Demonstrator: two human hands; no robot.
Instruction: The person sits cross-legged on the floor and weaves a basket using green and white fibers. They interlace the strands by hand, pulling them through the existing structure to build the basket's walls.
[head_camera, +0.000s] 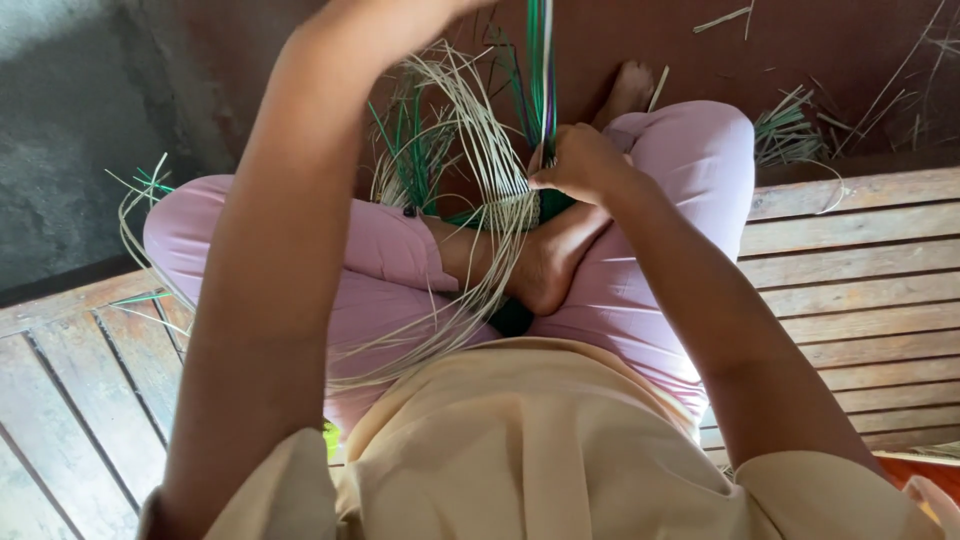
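Strips (541, 70): your right hand (580, 165) pinched them tight at the weave (505, 205); left hand's grip was out of view.

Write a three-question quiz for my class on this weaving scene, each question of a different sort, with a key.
1. True or false: the right hand pinches upright green strips above the woven piece.
2. Multiple choice: the person sits on A) a slatted wooden platform B) a metal chair C) a carpet.
3. Fill in: the loose pale strands loop over the person's crossed ____ in pink trousers.

Key: 1 true. 2 A. 3 legs. Note: the left arm is raised and its hand is out of the picture.
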